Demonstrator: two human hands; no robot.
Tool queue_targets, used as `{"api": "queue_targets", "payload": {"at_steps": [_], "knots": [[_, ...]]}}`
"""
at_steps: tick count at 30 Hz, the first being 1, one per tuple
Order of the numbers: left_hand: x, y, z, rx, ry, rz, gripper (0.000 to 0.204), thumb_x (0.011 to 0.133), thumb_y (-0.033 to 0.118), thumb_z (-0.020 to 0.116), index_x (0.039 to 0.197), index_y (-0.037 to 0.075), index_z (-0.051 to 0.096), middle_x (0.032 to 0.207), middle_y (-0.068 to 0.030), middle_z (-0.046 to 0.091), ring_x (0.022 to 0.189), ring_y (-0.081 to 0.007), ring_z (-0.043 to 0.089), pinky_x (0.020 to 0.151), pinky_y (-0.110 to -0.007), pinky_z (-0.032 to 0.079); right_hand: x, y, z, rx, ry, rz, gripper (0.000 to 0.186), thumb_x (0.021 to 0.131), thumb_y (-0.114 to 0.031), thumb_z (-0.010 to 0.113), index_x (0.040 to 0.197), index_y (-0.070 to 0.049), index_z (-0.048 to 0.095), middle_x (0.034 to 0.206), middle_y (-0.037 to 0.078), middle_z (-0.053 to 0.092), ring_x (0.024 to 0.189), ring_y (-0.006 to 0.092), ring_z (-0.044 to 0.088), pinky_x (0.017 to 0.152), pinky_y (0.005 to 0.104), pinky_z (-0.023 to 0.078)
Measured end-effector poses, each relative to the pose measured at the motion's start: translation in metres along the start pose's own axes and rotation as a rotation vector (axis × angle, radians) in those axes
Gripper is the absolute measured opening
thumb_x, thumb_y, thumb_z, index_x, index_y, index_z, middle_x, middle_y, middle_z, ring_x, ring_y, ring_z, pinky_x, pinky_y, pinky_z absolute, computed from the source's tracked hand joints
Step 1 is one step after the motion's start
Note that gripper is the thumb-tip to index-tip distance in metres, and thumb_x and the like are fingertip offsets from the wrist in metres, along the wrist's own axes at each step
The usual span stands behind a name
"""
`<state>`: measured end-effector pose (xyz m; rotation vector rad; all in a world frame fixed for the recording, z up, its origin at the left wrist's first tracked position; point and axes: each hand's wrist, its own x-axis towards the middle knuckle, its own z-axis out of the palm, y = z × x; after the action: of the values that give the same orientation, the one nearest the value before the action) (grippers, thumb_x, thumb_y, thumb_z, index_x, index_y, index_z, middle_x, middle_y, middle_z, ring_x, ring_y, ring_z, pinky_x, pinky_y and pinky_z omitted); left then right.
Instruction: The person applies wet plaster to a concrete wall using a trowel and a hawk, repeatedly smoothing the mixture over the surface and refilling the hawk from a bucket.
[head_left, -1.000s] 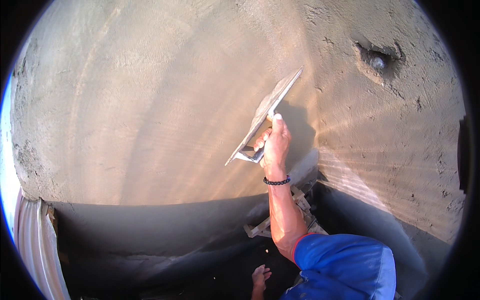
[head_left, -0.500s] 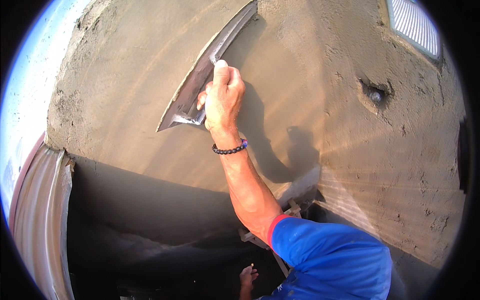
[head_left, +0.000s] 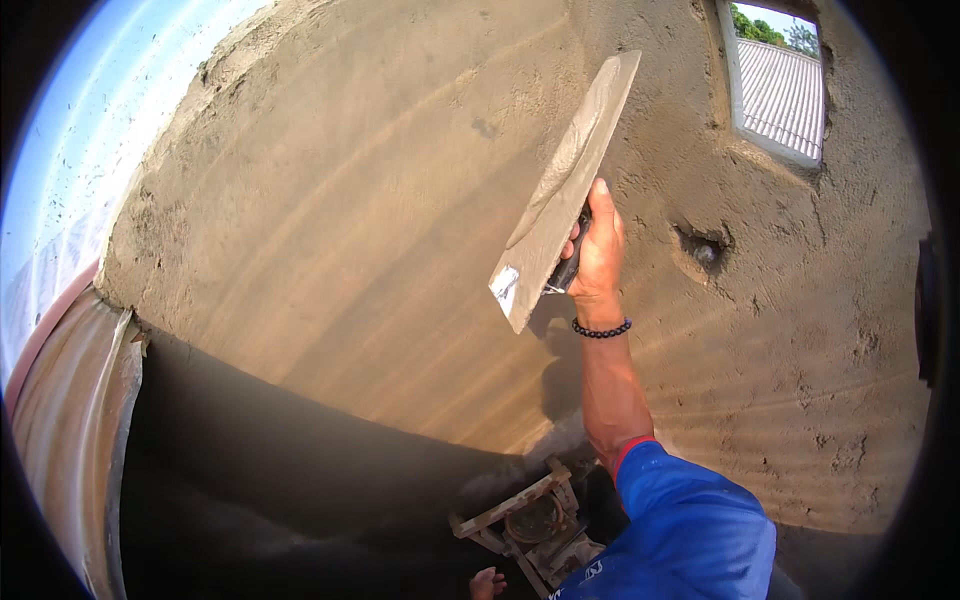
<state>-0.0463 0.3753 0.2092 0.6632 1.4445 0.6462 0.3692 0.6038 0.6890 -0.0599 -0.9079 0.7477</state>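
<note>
My right hand [head_left: 600,245] is wrapped round the dark handle of a plastering trowel [head_left: 570,190]. The long rectangular blade is tilted, and a ridge of wet grey-brown mortar [head_left: 580,150] lies along its face. Behind it rises a wall [head_left: 380,200] coated in smoothed plaster; the blade appears held off this surface. A dark bead bracelet [head_left: 602,328] circles my right wrist, below which comes a blue sleeve. Low in the picture, small and partly cut off, my left hand [head_left: 487,583] hangs with loosely bent fingers, and I see nothing in it.
A rough hole [head_left: 704,250] and a small window opening [head_left: 775,85] break the rougher wall on the right. Below stands a wooden frame [head_left: 530,515] with something round in it. A brown sheet [head_left: 75,440] hangs at the left, near the wall's ragged edge.
My right hand has moved right and slightly down with the trowel. The blade has turned, so its mortar-covered face now shows. The view has shifted, bringing more of the window and wooden frame into sight.
</note>
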Motion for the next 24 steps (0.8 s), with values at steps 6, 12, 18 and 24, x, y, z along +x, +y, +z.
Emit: {"api": "queue_targets", "payload": {"at_steps": [6,12,18,24], "knots": [[0.024,-0.008,0.001,0.052,-0.072,0.015,0.033,0.094,0.039,0.056,0.116,0.014,0.060,0.083,0.0010,0.064,0.059,-0.0087,0.057,0.046,-0.023,0.043,0.105,-0.032,-0.046,-1.101,0.275,-0.413,0.036,0.093,-0.036,0.057,0.099,0.000,0.059,0.065,0.012,0.059,0.052,0.0223,0.057,0.050,0.0350,0.047],[0.051,0.008,0.023,0.092,-0.009,-0.043,0.025,0.095,0.030,0.054,0.109,0.010,0.063,0.084,-0.0044,0.068,0.061,-0.0140,0.061,0.055,-0.029,0.051,0.123,-0.011,-0.001,-1.644,0.322,-0.429,0.034,0.086,-0.031,0.060,0.102,0.000,0.057,0.078,0.026,0.065,0.075,0.0438,0.064,0.067,0.0505,0.050],[0.091,0.026,0.017,0.202,0.007,-0.101,0.028,0.095,0.022,0.054,0.115,0.004,0.061,0.088,-0.0078,0.068,0.063,-0.0156,0.064,0.057,-0.029,0.052,0.023,0.063,0.019,-1.585,-0.244,-0.481,0.035,0.083,-0.024,0.066,0.106,0.000,0.055,0.074,0.026,0.064,0.068,0.0409,0.065,0.057,0.0495,0.051],[0.080,0.040,0.027,0.135,-0.025,0.001,0.028,0.096,0.022,0.052,0.116,0.003,0.059,0.091,-0.0088,0.068,0.068,-0.0167,0.065,0.060,-0.030,0.053,0.068,-0.024,-0.043,-1.631,0.261,-0.514,0.035,0.085,-0.025,0.064,0.107,0.001,0.058,0.075,0.023,0.065,0.072,0.0404,0.065,0.061,0.0478,0.050]]}}
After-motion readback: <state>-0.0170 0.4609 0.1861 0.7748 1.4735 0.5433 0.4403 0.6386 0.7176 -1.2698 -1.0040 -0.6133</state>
